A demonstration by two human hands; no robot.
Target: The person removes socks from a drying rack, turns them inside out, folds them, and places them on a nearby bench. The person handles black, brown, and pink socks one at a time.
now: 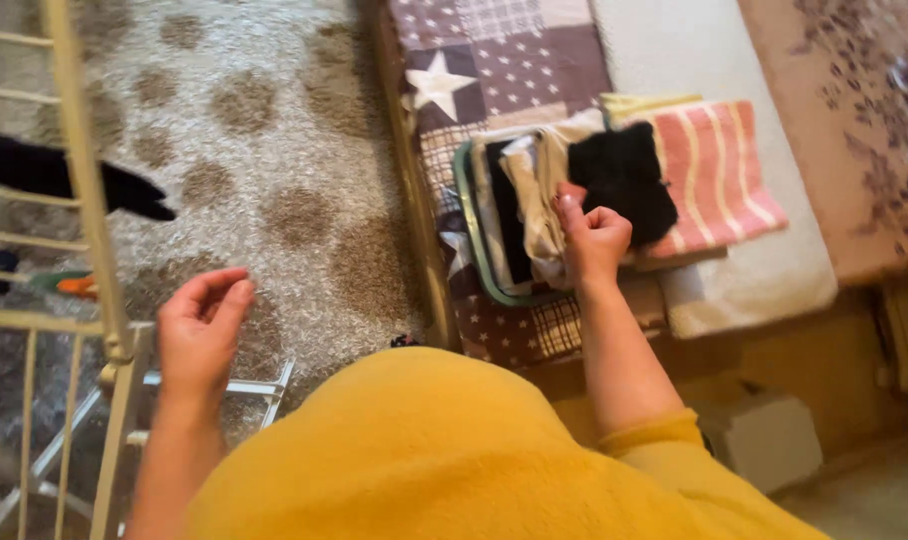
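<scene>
My right hand [594, 238] rests on a pile of folded laundry [534, 200] on the bed edge, thumb pressed on a beige folded piece. A small black garment [624, 185] lies right beside the fingers, touching them; whether the hand grips it is unclear. Under the black piece lies a folded pink and white striped towel [719, 175]. My left hand [202, 330] hovers empty, fingers loosely curled and apart, over the shaggy carpet near the white drying rack [84, 200]. My yellow top fills the lower middle.
A star-patterned patchwork cover [474, 60] and a white blanket [704, 50] lie on the bed. A dark garment [54, 175] hangs on the rack at left. The spotted beige carpet [264, 150] spreads between rack and bed. A small white box [769, 440] sits at lower right.
</scene>
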